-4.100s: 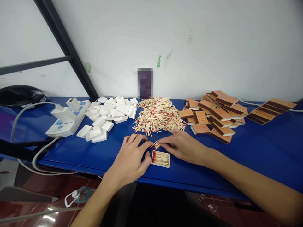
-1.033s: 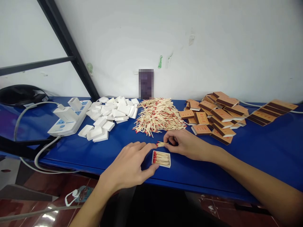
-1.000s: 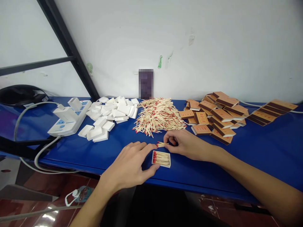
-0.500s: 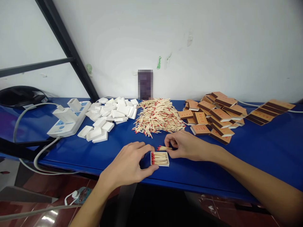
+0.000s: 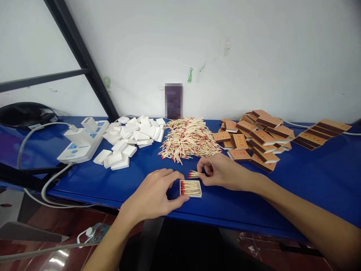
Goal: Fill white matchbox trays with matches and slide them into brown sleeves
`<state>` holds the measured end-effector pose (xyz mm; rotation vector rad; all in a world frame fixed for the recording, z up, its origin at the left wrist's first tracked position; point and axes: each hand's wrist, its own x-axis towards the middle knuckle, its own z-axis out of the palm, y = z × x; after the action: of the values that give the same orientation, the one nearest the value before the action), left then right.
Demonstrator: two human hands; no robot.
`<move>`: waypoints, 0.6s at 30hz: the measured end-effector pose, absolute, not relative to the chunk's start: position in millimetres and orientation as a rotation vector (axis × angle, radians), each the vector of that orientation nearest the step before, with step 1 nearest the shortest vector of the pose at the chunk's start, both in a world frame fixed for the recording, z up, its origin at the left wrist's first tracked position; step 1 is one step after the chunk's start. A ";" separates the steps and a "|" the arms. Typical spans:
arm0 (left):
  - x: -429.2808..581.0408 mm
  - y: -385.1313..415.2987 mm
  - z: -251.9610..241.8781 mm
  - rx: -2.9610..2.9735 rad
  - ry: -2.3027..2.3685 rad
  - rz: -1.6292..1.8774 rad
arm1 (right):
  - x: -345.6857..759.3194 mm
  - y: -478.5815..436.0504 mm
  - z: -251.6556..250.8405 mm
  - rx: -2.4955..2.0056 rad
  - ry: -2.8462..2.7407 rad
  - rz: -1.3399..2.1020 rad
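A small white matchbox tray [image 5: 200,195] lies on the blue table, partly filled with red-tipped matches laid side by side, heads to the left. My left hand [image 5: 155,194] grips this tray at its left end, thumb at the near side and forefinger at the far corner. Just beyond the tray's far right corner, my right hand [image 5: 216,171] pinches a small bunch of matches [image 5: 194,174] between thumb and fingers, their red heads pointing left. A large heap of loose matches [image 5: 190,139] lies behind both hands.
White trays [image 5: 135,133] are piled at the back left, beside a white power strip [image 5: 84,148] with plugs and cables. Orange-brown matchbox sleeves [image 5: 254,135] form a pile at the back right. A dark pixelated upright object [image 5: 173,101] stands at the wall. A black metal frame [image 5: 81,56] rises at left.
The bunch of matches in my right hand has lifted slightly and tilted, its heads fanned a little apart. My left hand stays on the tray.
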<state>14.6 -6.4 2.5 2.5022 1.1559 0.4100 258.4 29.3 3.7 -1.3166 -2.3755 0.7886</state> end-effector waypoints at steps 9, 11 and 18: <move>16.4 -5.2 0.1 2.486 1.155 0.448 | 249.5 14.8 8.3 -1.178 -2.365 0.917; 16.5 -5.3 0.3 2.480 1.157 0.453 | 246.7 12.3 8.1 -1.176 -2.385 0.911; 14.2 -6.6 -1.2 2.486 1.077 0.555 | 242.8 7.4 11.3 -1.135 -2.405 0.939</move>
<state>14.2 -6.6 -1.2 2.4864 1.0768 0.5548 242.8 7.4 11.3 -1.1346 -2.4052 0.9394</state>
